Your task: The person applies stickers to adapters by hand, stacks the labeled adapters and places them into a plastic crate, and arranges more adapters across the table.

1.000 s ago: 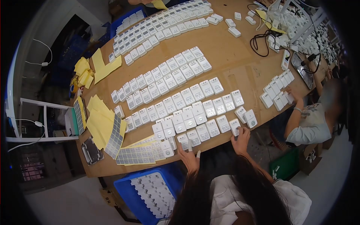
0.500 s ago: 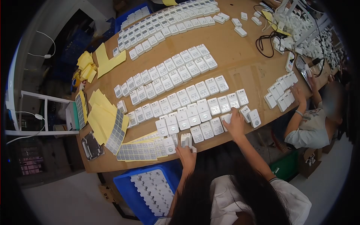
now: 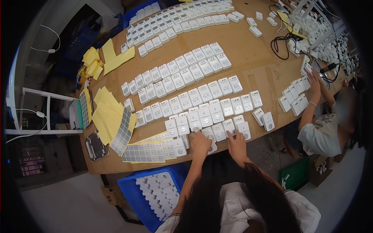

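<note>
Head view: I watch both hands at the near edge of the wooden table (image 3: 248, 70).
Change: left hand (image 3: 201, 143) has put down the lifted plug and now presses flat on the front row; right hand (image 3: 236, 140) slid nearer the edge.
Grip: both spread, holding nothing.
Plugs (image 3: 217, 130): white, glossy, boxy plastic.
Labels (image 3: 143, 153): thin sheets left of the hands.

You get even, bright overhead light on the long brown wooden table (image 3: 248, 66), with soft, short shadows. Fisheye bending curves its edges, black vignette rings your view, and the far right clutter blurs slightly.
</note>
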`<state>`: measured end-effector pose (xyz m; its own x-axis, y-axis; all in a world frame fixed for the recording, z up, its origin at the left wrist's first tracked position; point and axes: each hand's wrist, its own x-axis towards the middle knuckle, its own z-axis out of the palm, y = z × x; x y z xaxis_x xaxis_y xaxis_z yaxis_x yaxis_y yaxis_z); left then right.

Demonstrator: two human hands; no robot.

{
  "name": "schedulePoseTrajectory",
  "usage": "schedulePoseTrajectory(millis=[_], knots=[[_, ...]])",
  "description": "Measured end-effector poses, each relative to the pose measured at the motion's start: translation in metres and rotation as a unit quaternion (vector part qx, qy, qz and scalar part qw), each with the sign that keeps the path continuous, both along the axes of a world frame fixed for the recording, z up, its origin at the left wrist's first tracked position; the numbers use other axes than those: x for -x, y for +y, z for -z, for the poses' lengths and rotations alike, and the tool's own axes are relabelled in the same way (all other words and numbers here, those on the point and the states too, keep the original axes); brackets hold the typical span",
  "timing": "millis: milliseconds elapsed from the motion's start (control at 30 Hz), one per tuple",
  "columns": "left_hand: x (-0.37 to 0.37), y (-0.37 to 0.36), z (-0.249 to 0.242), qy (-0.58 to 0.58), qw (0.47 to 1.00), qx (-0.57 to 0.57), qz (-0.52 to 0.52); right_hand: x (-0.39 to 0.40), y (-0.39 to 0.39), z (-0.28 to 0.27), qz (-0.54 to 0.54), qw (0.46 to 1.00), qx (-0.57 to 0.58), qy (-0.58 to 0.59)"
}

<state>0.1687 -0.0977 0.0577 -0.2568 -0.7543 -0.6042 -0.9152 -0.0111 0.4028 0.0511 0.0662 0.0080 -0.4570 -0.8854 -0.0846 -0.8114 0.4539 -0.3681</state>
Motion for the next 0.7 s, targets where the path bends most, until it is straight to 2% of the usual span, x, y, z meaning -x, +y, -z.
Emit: schedulePoseTrajectory(millis=[33,133,200,267,300,400,533,633,700], knots=[[0.001,0.005,0.007,0.012,0.999,0.029,-0.01,-0.009,-0.004,0.006,-0.002,0.999,-0.027,0.033],[0.004,0.031,0.038,0.061,0.991,0.11,-0.05,-0.018,-0.019,0.021,0.037,0.995,0.006,0.095],[0.008,0.042,0.052,0.12,0.977,0.153,-0.091,-0.018,-0.025,0.034,0.054,0.995,0.006,0.087],[0.009,0.055,0.084,0.159,0.955,0.239,-0.075,-0.015,-0.028,0.038,0.063,0.996,0.016,0.065],[0.008,0.058,0.085,0.178,0.941,0.281,-0.067,-0.012,-0.028,0.037,0.063,0.997,0.027,0.047],[0.004,0.064,0.083,0.145,0.942,0.267,-0.141,-0.007,-0.03,0.017,0.065,0.995,0.07,-0.006],[-0.008,0.056,0.084,0.175,0.954,0.186,-0.16,-0.006,-0.028,-0.036,0.081,0.977,0.193,-0.032],[-0.008,0.048,0.087,0.199,0.951,0.162,-0.174,0.003,-0.019,-0.045,0.124,0.969,0.081,-0.197],[-0.006,0.049,0.089,0.199,0.95,0.158,-0.178,0.001,-0.026,-0.033,0.084,0.985,0.077,-0.131]])
